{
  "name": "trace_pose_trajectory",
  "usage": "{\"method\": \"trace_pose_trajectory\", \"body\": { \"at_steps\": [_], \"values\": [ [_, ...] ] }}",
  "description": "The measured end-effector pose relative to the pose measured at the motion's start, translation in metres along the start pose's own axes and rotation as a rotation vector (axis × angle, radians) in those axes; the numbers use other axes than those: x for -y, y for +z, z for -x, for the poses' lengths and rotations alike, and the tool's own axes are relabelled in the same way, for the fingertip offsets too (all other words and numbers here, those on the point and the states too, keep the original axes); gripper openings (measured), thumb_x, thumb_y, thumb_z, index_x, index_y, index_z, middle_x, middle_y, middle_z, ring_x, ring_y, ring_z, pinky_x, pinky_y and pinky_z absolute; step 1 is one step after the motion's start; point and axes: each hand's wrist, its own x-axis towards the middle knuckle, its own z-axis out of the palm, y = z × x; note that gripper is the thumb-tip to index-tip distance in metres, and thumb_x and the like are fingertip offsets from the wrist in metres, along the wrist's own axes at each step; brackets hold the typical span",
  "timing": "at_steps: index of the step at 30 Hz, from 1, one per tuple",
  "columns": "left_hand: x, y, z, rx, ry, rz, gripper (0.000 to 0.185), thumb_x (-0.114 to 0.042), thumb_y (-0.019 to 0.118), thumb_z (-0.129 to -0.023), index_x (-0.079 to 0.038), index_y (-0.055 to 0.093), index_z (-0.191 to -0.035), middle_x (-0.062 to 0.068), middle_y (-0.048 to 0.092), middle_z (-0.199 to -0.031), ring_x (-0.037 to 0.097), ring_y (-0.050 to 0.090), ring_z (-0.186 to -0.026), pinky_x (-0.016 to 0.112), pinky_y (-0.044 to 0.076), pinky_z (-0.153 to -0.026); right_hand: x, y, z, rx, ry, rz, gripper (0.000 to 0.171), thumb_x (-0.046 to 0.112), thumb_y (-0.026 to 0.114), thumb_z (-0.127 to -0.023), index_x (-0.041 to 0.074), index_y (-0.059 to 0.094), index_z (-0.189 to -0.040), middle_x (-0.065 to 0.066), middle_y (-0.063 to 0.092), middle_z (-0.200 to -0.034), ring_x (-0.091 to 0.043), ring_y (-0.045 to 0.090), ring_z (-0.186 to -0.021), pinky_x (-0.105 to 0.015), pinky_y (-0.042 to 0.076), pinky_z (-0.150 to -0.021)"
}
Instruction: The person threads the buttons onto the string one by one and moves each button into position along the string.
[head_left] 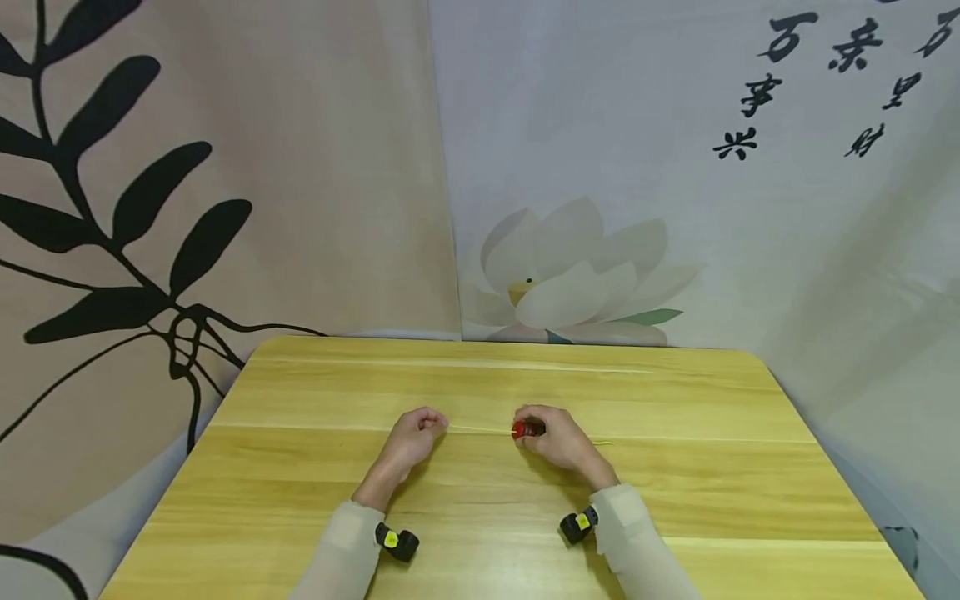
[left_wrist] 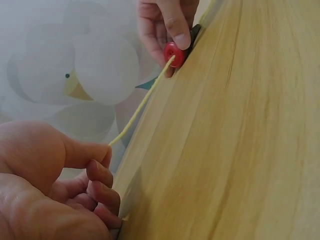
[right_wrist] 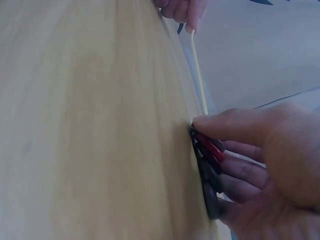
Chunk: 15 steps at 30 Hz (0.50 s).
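Observation:
A yellow cord (head_left: 480, 430) runs almost straight between the two hands, above the wooden table. My left hand (head_left: 415, 435) pinches one end between thumb and forefinger. A round red button (left_wrist: 174, 55) faces the left hand, with the cord coming out through it. My right hand (head_left: 558, 439) grips this button together with several dark and red buttons (right_wrist: 212, 181) lined up behind it, as the right wrist view shows. Beyond the right hand, the cord's other end (head_left: 604, 442) lies near the tabletop. Fingers partly hide the buttons in the head view.
The light wooden table (head_left: 465, 533) spreads around both hands. Behind its far edge hang a curtain (head_left: 352, 167) with dark leaves and another backdrop (head_left: 637, 108) with a pale lotus and black characters. A small black camera sits on each wrist.

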Motion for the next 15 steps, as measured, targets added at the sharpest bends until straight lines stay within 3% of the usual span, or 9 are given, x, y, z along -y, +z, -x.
{"method": "trace_pose_trajectory", "body": {
  "at_steps": [15],
  "values": [
    [-0.0003, 0.0022, 0.002, -0.004, 0.013, -0.001, 0.015, -0.008, 0.055, -0.1, 0.002, 0.065, -0.103, 0.004, 0.051, -0.081, 0.016, 0.044, -0.071, 0.025, 0.037, -0.061, -0.0004, 0.0, 0.0009, -0.008, -0.002, 0.011, 0.032, 0.007, 0.076, -0.086, 0.013, 0.069, -0.116, -0.009, 0.063, -0.131, -0.026, 0.062, -0.11, -0.044, 0.05, -0.094]
  ]
}}
